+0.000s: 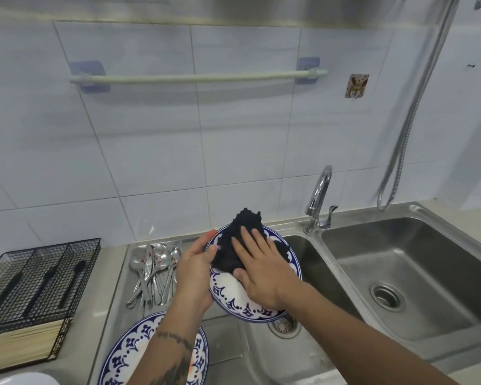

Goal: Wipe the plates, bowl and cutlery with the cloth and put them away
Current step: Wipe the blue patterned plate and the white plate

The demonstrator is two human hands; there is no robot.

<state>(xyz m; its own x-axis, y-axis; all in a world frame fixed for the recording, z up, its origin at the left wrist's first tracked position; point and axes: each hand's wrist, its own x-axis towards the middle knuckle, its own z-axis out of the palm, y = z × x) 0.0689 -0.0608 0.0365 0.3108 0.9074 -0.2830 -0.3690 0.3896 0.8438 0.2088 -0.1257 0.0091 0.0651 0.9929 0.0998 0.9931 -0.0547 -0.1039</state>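
A blue-patterned plate (pixel 242 297) is being held tilted over the small sink basin (pixel 308 262), the left hand (pixel 195 269) gripping its rim. The right hand (pixel 258 269) is pressing a dark cloth (pixel 233 245) onto it, fingers flat. Spoons (pixel 153 270) are lying just left; another plate (pixel 131 348) is sitting nearer.

Open steel in the right basin (pixel 417 276), wide room for a hand at three o'clock of the held plate (pixel 245 304). At one o'clock the tap (pixel 318 201) stands in the way. At nine o'clock the spoons (pixel 153 273) crowd the drainboard, and beyond them sits the wire basket (pixel 39 282). At seven o'clock a second plate (pixel 128 348) blocks the near drainboard, under the left forearm.
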